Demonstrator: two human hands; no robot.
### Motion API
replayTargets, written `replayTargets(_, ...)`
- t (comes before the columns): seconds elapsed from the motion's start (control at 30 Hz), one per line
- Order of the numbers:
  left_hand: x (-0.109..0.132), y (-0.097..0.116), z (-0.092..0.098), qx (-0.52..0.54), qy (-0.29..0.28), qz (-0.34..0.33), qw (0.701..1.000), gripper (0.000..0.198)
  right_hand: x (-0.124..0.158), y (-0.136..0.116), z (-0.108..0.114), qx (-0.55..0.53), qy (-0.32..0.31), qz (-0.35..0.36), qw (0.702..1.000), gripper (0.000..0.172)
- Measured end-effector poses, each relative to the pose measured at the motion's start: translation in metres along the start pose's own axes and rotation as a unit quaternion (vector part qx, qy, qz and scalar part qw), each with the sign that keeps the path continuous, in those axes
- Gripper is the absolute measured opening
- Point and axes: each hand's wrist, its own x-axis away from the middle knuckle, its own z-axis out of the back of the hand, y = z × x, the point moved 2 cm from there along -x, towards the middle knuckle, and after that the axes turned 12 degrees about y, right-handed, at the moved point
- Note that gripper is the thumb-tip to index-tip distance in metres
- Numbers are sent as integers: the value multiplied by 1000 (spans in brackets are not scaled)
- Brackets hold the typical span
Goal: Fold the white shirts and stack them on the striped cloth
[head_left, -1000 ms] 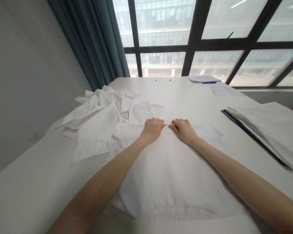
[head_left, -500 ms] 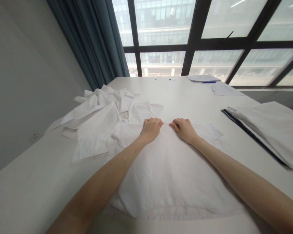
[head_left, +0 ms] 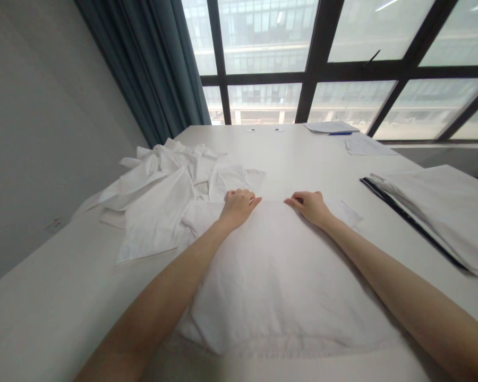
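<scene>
A white cloth (head_left: 279, 276) lies spread flat on the table in front of me, with a stitched hem along its near edge. Narrower parts of it stick out to either side at the far end, so it looks like a garment. At its far edge, my left hand (head_left: 241, 206) has its fingers curled over the fabric and the thumb pointing inward. My right hand (head_left: 309, 207) pinches the same edge a short way to the right. A stretch of straight edge shows between the two thumbs. Fingertips behind the edge are partly hidden.
A heap of crumpled white cloths (head_left: 163, 185) lies to the left, close to the far edge of the spread one. On the right rests a folded white stack (head_left: 442, 207) over something black. Papers (head_left: 330, 127) and a blue pen (head_left: 340, 133) lie on the white table (head_left: 287, 164) near the window.
My hands have slid apart along the far edge, the left one leftward and the right one rightward. The cloth between them looks smoother.
</scene>
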Motion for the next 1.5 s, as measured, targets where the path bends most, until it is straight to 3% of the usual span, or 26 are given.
replayTargets(0.3, -7, -27, 4, 9, 3, 9, 1000, 41, -3, 32, 19, -6, -26, -19, 999, 52)
replayTargets(0.6, -8, -37, 6, -4, 11, 20, 1000, 48, -1, 49, 29, 34, -19, -4, 999, 58)
replayTargets(0.8, -6, -36, 9, -14, 45, 24, 999, 32, -2, 50, 25, 83, 13, 16, 996, 51)
replayTargets(0.9, -5, -31, 13, -13, 63, -12, 998, 16, -4, 45, 25, 94, 45, 37, 994, 41)
replayTargets(1.03, -3, -17, 15, 43, 68, -131, 988, 11, -2, 25, 23, 66, 45, 104, 991, 29)
replayTargets(1.13, 2, -6, 11, 114, 41, -198, 973, 15, 5, 7, 17, 29, 8, 171, 985, 22)
replayTargets(1.23, 7, 2, 6, 154, -6, -223, 963, 24, 10, -1, 10, -36, -31, 211, 976, 26)
replayTargets(1.33, 9, 2, 2, 150, -66, -216, 963, 35, 11, 1, 4, -50, -65, 208, 975, 38)
replayTargets(1.5, 12, -4, 2, 81, -160, -215, 960, 52, 12, 6, -1, 36, -144, 186, 971, 58)
